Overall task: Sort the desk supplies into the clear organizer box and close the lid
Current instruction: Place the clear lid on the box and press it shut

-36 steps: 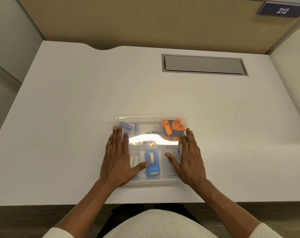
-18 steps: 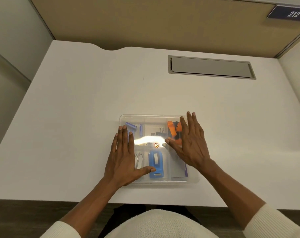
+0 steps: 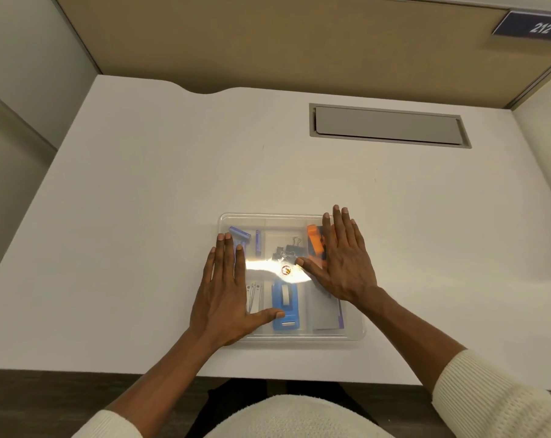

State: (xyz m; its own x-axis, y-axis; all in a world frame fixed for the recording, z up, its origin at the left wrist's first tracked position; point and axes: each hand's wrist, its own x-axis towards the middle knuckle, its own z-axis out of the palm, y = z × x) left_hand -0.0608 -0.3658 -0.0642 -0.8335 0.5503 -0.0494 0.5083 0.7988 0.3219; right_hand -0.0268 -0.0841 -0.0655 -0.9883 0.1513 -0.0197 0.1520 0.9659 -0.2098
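clear organizer box (image 3: 356, 333) under both flat hands' fingers (image 3: 226, 257)

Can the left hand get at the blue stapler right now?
Probably not: the stapler lies inside the box under the shut clear lid, and the left hand rests flat on top.

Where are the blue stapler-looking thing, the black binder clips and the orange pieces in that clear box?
blue stapler (image 3: 285, 306): head view, middle of its body.
black binder clips (image 3: 286, 250): head view, on the clip cluster.
orange pieces (image 3: 314, 241): head view, exposed part beside the right hand.
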